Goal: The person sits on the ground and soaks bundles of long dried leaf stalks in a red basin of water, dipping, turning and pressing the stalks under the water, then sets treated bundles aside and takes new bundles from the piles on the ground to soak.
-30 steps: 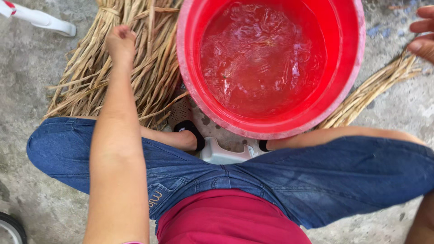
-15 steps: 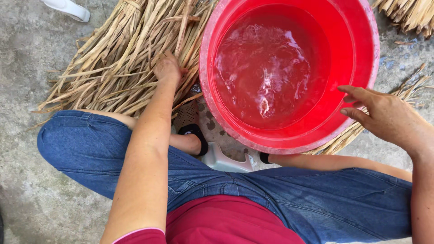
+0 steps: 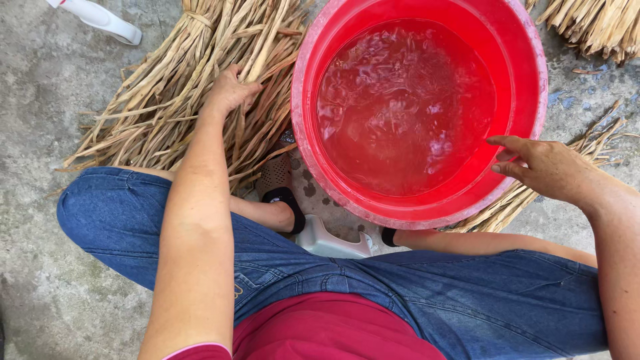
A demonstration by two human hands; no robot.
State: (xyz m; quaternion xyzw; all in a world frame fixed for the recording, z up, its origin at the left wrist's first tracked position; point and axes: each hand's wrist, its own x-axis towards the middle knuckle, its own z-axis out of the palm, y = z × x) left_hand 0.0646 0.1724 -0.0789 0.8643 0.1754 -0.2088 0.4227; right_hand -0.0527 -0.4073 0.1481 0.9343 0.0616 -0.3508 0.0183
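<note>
Water fills the red plastic basin (image 3: 533, 73) well up its wall, rippled and with nothing soaking in it, so by the look of things the work is at its start: every dried stalk in view is dry and outside the basin. The left hand (image 3: 230, 90) lies on the bundle of dried straw stalks (image 3: 167, 113) spread on the concrete floor (image 3: 40, 87) just left of the basin, fingers curled around a few stalks, gripping them. The right hand (image 3: 540, 167) sits at the basin's near right rim, fingers extended and loosely open, holding nothing. More stalks (image 3: 507, 207) poke out from under the basin, beneath that hand; another bundle (image 3: 600, 27) lies far right.
</note>
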